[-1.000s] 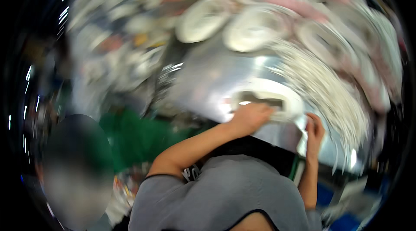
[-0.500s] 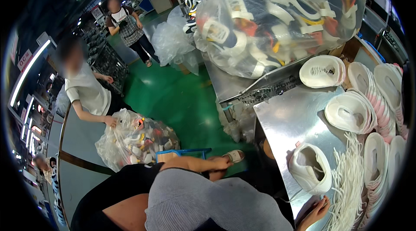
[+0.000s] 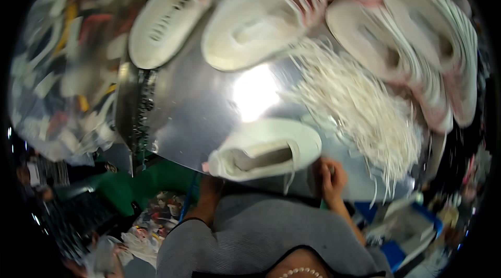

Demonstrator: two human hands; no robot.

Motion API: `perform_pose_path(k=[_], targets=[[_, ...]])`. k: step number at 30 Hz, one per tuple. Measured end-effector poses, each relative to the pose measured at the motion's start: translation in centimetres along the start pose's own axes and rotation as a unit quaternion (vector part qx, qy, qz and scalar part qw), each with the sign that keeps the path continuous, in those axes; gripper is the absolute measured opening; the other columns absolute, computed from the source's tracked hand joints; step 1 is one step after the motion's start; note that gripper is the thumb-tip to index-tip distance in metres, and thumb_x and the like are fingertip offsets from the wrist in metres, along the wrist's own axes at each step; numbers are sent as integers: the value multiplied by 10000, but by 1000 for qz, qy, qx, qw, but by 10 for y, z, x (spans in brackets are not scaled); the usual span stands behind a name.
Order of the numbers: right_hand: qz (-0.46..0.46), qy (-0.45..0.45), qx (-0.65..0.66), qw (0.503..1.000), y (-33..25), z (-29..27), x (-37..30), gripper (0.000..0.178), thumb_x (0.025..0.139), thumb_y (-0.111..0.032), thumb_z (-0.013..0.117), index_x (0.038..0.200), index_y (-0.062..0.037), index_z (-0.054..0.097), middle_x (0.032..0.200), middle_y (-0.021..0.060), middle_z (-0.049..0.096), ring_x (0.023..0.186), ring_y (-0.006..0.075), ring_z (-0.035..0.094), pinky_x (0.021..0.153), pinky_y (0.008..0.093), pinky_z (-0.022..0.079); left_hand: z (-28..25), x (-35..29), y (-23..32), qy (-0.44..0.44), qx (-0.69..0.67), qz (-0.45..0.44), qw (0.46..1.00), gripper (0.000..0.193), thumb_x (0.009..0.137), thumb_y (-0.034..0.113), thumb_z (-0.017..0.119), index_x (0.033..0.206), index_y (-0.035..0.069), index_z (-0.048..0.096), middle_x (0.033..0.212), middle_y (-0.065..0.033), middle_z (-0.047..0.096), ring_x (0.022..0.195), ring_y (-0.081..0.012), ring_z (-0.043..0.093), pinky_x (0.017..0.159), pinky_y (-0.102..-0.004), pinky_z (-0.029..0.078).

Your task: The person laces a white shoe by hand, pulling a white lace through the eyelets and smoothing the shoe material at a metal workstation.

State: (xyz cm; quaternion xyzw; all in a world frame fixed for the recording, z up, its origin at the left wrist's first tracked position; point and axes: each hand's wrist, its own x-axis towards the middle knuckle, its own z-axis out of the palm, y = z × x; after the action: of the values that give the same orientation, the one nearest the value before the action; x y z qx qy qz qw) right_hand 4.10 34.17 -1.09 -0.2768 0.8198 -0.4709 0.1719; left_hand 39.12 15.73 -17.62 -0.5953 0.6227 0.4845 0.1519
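A white shoe upper [image 3: 308, 145] lies on the metal table in front of me, its opening facing up and a thin lace trailing over the table edge. My left hand [image 3: 211, 188] is low beside the heel end with the small pink tab; the shoe and blur hide its fingers. Close to the toe end is my right hand [image 3: 332, 178], fingers curled in; anything inside them is too blurred to make out. A heap of loose white laces [image 3: 365, 113] spreads to the right of the shoe.
Stacked white and pink uppers [image 3: 365, 38] line the far and right sides of the metal table [image 3: 188, 116]. At far left bulges a clear bag [image 3: 68, 69] of colourful shoe parts. Another bag [image 3: 156, 220] sits on the green floor, and a bin [image 3: 407, 226] stands at lower right.
My view has swung right, from the floor and co-workers to the table. My left hand has come from my lap to beside the shoe. The whole picture is blurred.
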Motion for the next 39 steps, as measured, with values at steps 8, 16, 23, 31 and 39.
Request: perform_pose_path(k=[8, 16, 23, 31, 39], targets=[[5, 37, 78, 996, -17, 3, 14, 134, 960, -112, 592, 1042, -22, 648, 707, 35, 614, 609, 76, 543, 574, 234, 446, 4, 25, -3, -49, 33, 102, 993, 407, 948, 386, 527, 1128, 41, 649, 1041, -184, 686, 993, -357, 643, 851, -433, 492], [-125, 49, 19, 991, 43, 35, 49, 238, 966, -315, 574, 1027, -89, 621, 857, 141, 644, 770, 269, 634, 707, 386, 484, 62, 132, 119, -147, 131, 243, 950, 403, 954, 380, 525, 1132, 40, 650, 1042, -184, 687, 1004, -353, 642, 867, -429, 488], [-69, 58, 90, 992, 12, 22, 8, 226, 959, -323, 575, 987, -100, 599, 729, 85, 594, 639, 263, 566, 607, 360, 441, 69, 151, 206, -202, 232, 244, 920, 400, 959, 375, 523, 1136, 39, 651, 1043, -183, 688, 1014, -350, 641, 880, -426, 484], [-44, 43, 84, 995, 3, 9, 10, 186, 962, -286, 575, 999, -110, 619, 778, 56, 628, 659, 233, 586, 619, 358, 450, 37, 171, 209, -177, 244, 224, 927, 396, 965, 369, 521, 1141, 38, 651, 1043, -182, 689, 1026, -347, 639, 896, -422, 480], [-1, 67, 171, 983, 25, 23, 11, 222, 926, -78, 513, 1095, -28, 649, 800, 28, 627, 721, 128, 559, 676, 294, 491, -68, 103, 79, -130, 223, 168, 951, 392, 971, 363, 519, 1145, 37, 652, 1044, -182, 690, 1037, -344, 638, 911, -418, 476]])
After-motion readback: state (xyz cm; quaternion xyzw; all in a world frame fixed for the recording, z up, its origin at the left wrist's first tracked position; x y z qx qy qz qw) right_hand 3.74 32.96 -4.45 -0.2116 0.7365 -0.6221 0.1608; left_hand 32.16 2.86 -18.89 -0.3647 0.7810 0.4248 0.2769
